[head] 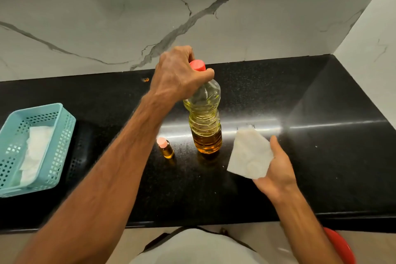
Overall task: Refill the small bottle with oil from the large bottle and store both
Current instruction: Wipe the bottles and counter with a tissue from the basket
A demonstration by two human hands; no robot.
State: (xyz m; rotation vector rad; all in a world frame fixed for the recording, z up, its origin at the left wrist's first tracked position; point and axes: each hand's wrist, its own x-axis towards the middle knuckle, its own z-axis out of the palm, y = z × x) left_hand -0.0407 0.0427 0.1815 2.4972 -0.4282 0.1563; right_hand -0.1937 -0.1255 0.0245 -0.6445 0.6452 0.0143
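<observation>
Right hand holds tissue; large bottle capped.

The left arm stretched forward and slightly rightward across the view, forearm bare, wrist bent down. The left hand was seen back-up, its fingers and thumb curled in a closed grip around the neck of the large bottle, just under the cap. The right arm came in from the lower right, forearm bare. The right hand lay palm-up and fingers loosely spread, the thumb pressing a folded white tissue against the fingers.
</observation>
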